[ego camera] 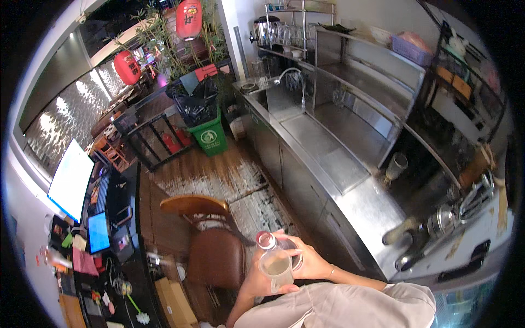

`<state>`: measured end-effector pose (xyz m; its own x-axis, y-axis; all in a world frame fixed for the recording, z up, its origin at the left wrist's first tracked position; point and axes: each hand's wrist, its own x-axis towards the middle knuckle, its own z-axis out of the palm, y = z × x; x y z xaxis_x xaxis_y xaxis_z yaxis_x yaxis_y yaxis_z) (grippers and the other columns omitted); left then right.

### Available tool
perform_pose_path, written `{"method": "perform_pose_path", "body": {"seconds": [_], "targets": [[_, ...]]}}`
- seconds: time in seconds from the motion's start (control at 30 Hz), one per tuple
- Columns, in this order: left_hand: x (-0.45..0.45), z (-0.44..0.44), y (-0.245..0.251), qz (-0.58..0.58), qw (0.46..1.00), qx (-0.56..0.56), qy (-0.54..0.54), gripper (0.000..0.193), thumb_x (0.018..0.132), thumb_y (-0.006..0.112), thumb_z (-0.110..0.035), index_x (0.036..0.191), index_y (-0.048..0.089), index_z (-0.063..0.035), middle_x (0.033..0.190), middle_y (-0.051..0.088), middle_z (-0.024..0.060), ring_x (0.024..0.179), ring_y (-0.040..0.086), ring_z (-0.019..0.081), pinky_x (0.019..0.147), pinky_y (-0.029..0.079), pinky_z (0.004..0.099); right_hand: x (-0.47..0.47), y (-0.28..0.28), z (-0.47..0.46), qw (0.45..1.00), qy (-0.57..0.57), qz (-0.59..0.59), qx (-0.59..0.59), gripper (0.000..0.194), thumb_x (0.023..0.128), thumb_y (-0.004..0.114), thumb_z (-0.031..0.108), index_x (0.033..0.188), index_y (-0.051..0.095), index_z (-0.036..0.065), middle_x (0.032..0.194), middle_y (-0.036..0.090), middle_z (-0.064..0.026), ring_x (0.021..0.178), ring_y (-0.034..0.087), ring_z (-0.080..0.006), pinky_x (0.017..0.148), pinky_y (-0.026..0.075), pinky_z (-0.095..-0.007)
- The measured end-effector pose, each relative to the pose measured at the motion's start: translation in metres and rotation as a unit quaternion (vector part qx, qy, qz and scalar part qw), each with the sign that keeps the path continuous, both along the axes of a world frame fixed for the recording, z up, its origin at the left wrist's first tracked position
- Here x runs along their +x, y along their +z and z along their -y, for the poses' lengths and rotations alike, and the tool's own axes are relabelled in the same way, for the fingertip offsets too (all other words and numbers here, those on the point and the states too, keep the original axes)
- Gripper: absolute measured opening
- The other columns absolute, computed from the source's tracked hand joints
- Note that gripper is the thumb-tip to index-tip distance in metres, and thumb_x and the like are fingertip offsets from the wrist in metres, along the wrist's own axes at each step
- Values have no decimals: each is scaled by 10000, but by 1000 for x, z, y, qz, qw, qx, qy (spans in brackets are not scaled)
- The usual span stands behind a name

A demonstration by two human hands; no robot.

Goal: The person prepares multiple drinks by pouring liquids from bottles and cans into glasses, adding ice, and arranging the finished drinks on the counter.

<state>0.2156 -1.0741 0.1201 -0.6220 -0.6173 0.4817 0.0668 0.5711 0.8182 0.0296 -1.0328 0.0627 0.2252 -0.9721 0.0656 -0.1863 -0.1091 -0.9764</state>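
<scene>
A clear plastic measuring cup (275, 265) with a handle is in my left hand (255, 274), low in the middle of the view. Just behind the cup is a clear bottle (266, 240) with a reddish top and a white neck ring. My right hand (308, 258) is closed around the bottle's side, and its fingers reach close to the cup's rim. Most of the bottle's body is hidden by the cup and the fingers. What the cup holds cannot be told for sure; its inside looks greyish.
A brown chair (217, 256) stands in front of me. Along the right runs a steel sink counter (369, 201) with metal tools at its near end. A black desk (127, 262) with screens is at left, a green bin (211, 135) ahead.
</scene>
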Motion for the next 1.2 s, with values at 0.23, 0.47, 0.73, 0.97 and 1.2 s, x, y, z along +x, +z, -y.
{"method": "perform_pose_path", "body": {"seconds": [0.23, 0.47, 0.73, 0.97, 1.2], "targets": [[-12, 160, 5, -36, 999, -28, 2, 809, 505, 938, -432, 1187, 710, -61, 1203, 463, 121, 1166, 452, 296, 1015, 381, 431, -29, 8, 169, 987, 100, -93, -85, 1222, 654, 910, 359, 1537, 134, 25, 1566, 253, -214, 1446, 299, -334, 1176, 272, -442], [-25, 343, -7, -68, 997, -36, 2, 823, 479, 922, -423, 1169, 716, -22, 1154, 495, 111, 1135, 478, 294, 1002, 398, 428, -160, 48, 372, 928, 45, -302, -212, 892, 851, 746, 391, 1522, 274, 41, 1451, 433, -212, 1281, 474, -359, 1113, 359, -443], [-21, 539, -8, -39, 989, -80, 122, 907, 474, 889, -566, 1174, 703, -21, 1164, 474, 118, 1145, 464, 306, 1007, 389, 497, -244, 192, 682, 742, -60, -546, -383, 366, 795, 602, -23, 1151, 636, 50, 1159, 612, -166, 1078, 597, -363, 947, 496, -451], [-34, 722, -24, -26, 988, -119, 94, 1088, 476, 849, -642, 1314, 611, 11, 1210, 465, 140, 1151, 461, 314, 1012, 381, 495, -338, 273, 923, 419, -199, -843, -270, 497, 826, 661, 121, 1310, 586, 208, 1386, 521, -59, 1345, 435, -239, 1119, 388, -408], [-57, 885, -3, -82, 994, 32, 59, 745, 619, 871, -453, 1154, 647, 15, 1099, 557, 111, 1073, 549, 275, 1001, 408, 475, -442, 265, 1058, 288, -104, -927, -216, 479, 855, 655, 152, 1296, 543, 303, 1384, 528, 18, 1412, 361, -193, 1210, 140, -573]]}}
